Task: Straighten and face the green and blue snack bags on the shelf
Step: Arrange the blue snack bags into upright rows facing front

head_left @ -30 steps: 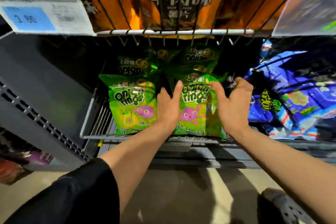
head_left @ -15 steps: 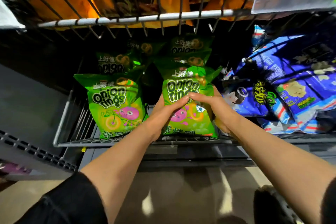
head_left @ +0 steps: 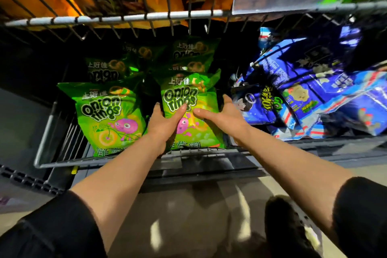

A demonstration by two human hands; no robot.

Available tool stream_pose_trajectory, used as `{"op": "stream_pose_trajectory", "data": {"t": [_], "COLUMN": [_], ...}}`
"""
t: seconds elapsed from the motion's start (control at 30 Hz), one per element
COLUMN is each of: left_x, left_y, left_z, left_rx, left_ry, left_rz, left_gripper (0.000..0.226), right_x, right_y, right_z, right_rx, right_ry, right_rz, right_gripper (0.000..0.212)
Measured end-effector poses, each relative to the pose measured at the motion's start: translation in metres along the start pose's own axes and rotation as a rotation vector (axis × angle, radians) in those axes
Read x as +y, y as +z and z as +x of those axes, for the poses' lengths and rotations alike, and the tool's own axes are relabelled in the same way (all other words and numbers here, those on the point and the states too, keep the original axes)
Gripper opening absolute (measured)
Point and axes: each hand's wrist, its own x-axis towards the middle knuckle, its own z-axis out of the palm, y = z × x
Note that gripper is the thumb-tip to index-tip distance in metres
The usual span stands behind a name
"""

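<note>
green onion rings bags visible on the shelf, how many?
5 visible: front left bag; front right bag, held by both hands; back left bag; two stacked back right. More may hide behind.

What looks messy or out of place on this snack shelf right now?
The blue snack bags on the right lie in a jumbled heap, tilted and overlapping, none facing front. The green onion rings bags stand upright: one at front left, another gripped between the left hand and right hand.
</note>
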Motion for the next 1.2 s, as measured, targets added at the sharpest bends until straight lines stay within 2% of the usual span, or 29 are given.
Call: {"op": "stream_pose_trajectory", "data": {"t": [0.03, 0.07, 0.13, 0.23, 0.3, 0.33, 0.4, 0.47, 0.53, 0.67, 0.73, 0.8, 0.9, 0.97, 1.07, 1.1, 1.2], "left_x": [0.003, 0.008, 0.022, 0.054, 0.068, 0.073, 0.079, 0.087, 0.094, 0.089, 0.086, 0.088, 0.094, 0.097, 0.093, 0.093, 0.096], "left_y": [0.0, 0.002, 0.008, 0.024, 0.04, 0.049, 0.071, 0.097, 0.125, 0.176, 0.193, 0.207, 0.222, 0.23, 0.241, 0.242, 0.243], "left_z": [-0.004, -0.01, -0.025, -0.06, -0.084, -0.094, -0.11, -0.121, -0.13, -0.135, -0.129, -0.119, -0.111, -0.112, -0.109, -0.11, -0.113], "left_rx": [0.06, 0.112, 0.231, 0.414, 0.456, 0.423, 0.247, 0.062, -0.039, -0.106, -0.112, -0.111, -0.139, -0.198, -0.263, -0.249, -0.177], "left_ry": [0.016, 0.027, 0.074, 0.199, 0.29, 0.333, 0.37, 0.315, 0.252, 0.159, 0.082, 0.063, 0.069, 0.049, 0.047, 0.046, 0.047], "left_rz": [0.043, 0.085, 0.193, 0.349, 0.437, 0.466, 0.473, 0.452, 0.399, 0.235, 0.131, 0.051, 0.005, -0.11, -0.234, -0.268, -0.383], "left_gripper": [0.108, 0.109, 0.096, 0.08, 0.069, 0.062, 0.048, 0.04, 0.034, 0.028, 0.017, 0.016, 0.014, 0.008, 0.051, 0.055, 0.038], "right_x": [0.001, 0.001, 0.002, 0.007, 0.011, 0.013, 0.018, 0.023, 0.024, 0.02, 0.02, 0.021, 0.032, 0.041, 0.053, 0.054, 0.052], "right_y": [-0.01, -0.021, -0.041, -0.072, -0.094, -0.105, -0.129, -0.152, -0.174, -0.202, -0.21, -0.215, -0.219, -0.217, -0.212, -0.212, -0.216], "right_z": [-0.003, -0.008, -0.02, -0.039, -0.058, -0.068, -0.086, -0.098, -0.101, -0.089, -0.078, -0.062, -0.042, -0.034, -0.031, -0.03, -0.029], "right_rx": [0.01, 0.02, 0.048, 0.13, 0.178, 0.202, 0.257, 0.325, 0.379, 0.542, 0.611, 0.651, 0.687, 0.734, 0.785, 0.803, 0.789], "right_ry": [-0.012, -0.011, -0.021, -0.034, -0.063, -0.075, -0.096, -0.119, -0.148, -0.279, -0.286, -0.243, -0.137, -0.168, -0.274, -0.276, -0.273], "right_rz": [-0.037, -0.076, -0.18, -0.275, -0.349, -0.393, -0.44, -0.466, -0.554, -0.755, -0.82, -0.847, -0.752, -0.63, -0.492, -0.429, -0.262], "right_gripper": [0.11, 0.104, 0.096, 0.067, 0.06, 0.061, 0.058, 0.046, 0.042, 0.053, 0.064, 0.079, 0.088, 0.089, 0.093, 0.094, 0.093]}}
